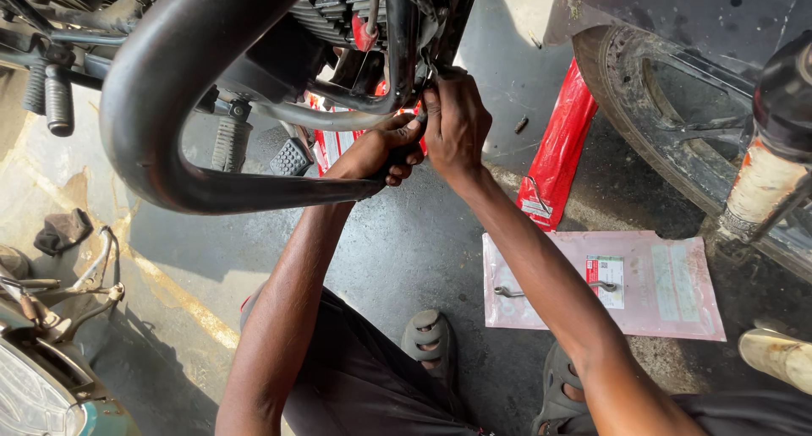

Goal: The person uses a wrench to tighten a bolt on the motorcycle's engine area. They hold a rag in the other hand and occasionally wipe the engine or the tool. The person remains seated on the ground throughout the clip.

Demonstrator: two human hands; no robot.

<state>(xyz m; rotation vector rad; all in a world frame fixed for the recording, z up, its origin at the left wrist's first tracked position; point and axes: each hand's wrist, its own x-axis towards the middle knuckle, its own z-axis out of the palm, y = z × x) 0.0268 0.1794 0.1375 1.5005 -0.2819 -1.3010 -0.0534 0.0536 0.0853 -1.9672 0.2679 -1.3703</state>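
Bottom of frame: our grey sandals (pixel 430 339) on wet concrete floor (pixel 406 250). Right: pink plastic packet (pixel 668 288), thin metal spanner (pixel 512 292) on it. Centre: our left hand (pixel 381 153) curled under black tubular crash guard (pixel 169 106); right hand (pixel 457 123) pinching small fitting, too hidden to identify. Risk, we judge: fitting slips, drops onto floor.

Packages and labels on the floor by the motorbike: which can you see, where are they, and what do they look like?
Flat pink plastic packet: on the floor right of the arms, rectangular, see-through.
White label: on that packet, small rectangle with red and green marks.
Red plastic bag: beside the wheel, long, narrow, with a white patch.
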